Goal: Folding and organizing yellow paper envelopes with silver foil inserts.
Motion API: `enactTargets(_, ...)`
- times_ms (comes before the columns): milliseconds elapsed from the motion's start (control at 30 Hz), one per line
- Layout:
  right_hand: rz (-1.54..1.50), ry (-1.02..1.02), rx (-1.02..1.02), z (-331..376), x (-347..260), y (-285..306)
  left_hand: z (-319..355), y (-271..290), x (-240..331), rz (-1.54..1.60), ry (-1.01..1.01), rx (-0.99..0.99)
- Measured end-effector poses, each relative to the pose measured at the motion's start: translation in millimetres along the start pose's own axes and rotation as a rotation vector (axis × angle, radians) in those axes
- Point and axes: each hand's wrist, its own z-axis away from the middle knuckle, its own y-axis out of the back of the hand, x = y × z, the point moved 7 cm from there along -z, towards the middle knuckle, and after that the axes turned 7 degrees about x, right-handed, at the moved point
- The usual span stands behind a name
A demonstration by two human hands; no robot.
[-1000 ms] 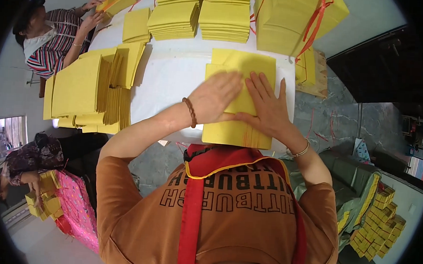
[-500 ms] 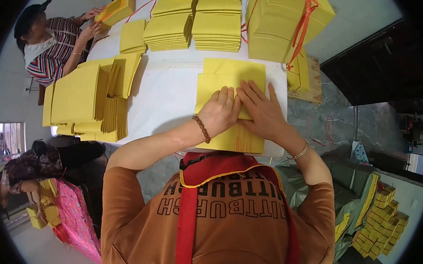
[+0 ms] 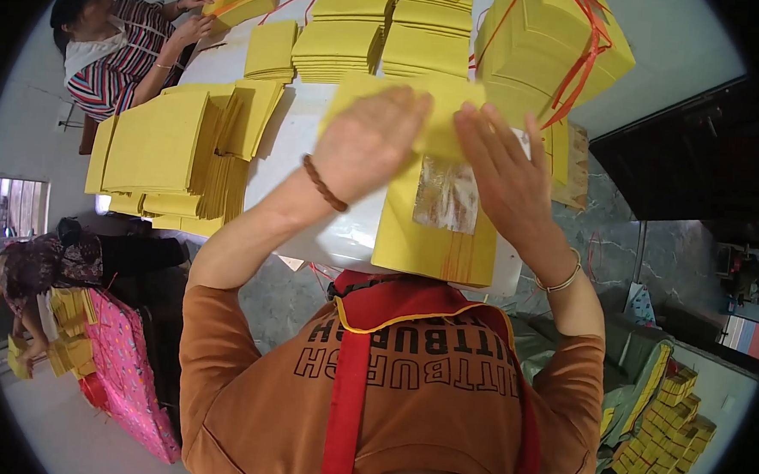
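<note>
Head view: left hand blurred, fingers straight over the upper sheet; thumb hidden, can't tell if it pinches. Right hand loose, palm down, fingers straight and parted, gripping nothing visible, over the right side of the same yellow; contact unclear. Flat fingers would suit smoothing without creasing. Card lies below the hands at the table's near edge, square to the chest, probably so both reach it evenly; shiny patch faces up. Beyond: stacks, likely kept within reach; bundle, ribbon presumably holding it together. Pile left.
</note>
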Motion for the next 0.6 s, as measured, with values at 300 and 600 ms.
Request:
enactTargets(300, -0.430, -0.233, -0.353, 56, -27, -69, 196, -99, -67, -0.116, 0.392, -0.085)
enactTargets(600, -0.434, -0.268, -0.418, 60, -32, -78, 250, -132, -64, 0.158, 0.463, -0.434)
